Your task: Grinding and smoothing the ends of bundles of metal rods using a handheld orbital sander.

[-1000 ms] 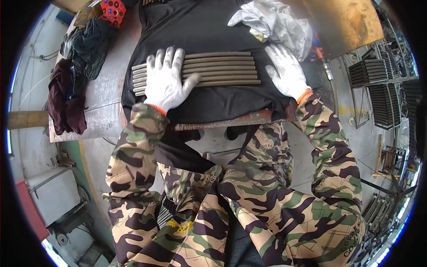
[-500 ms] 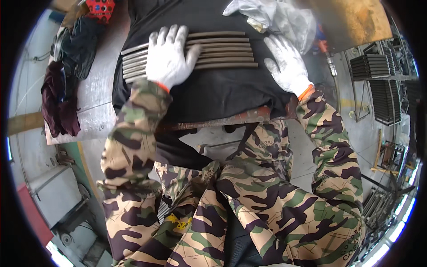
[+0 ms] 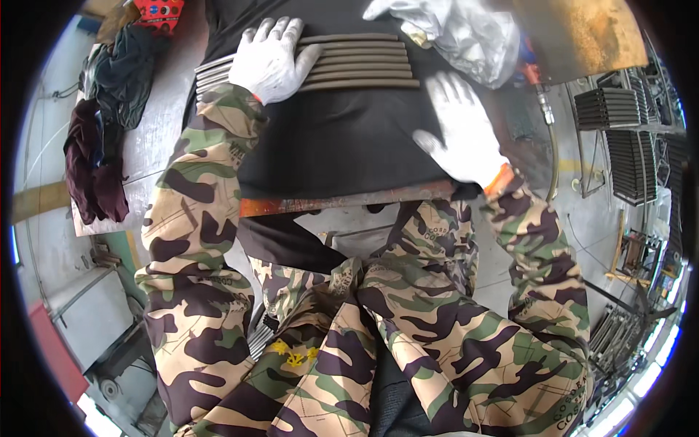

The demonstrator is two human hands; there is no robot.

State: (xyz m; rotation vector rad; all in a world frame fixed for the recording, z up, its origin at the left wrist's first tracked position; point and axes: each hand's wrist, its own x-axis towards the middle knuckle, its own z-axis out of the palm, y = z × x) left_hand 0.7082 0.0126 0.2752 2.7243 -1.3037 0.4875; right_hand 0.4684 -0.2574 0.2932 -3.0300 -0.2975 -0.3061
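Note:
Several dark metal rods (image 3: 360,62) lie side by side, left to right, on a black cloth (image 3: 331,146) over the table. My left hand (image 3: 268,62), in a white glove with greyed fingertips, rests flat across the left part of the rods. Its fingers are spread and hide part of them. To the right of the rods my right hand (image 3: 462,130), also gloved in white, lies on the cloth with its fingers stretched out. It is slightly blurred and holds nothing.
A crumpled silvery plastic bag (image 3: 466,40) lies beyond my right hand, near a hose with a metal fitting (image 3: 547,113). Dark rags (image 3: 95,160) cover part of the metal table's (image 3: 156,138) left side. Racks of stacked dark bars (image 3: 630,164) stand at the right.
The rods and my left hand have shifted away from me, slightly left. My right hand has come nearer to the table's front edge. More black cloth shows in front of the rods.

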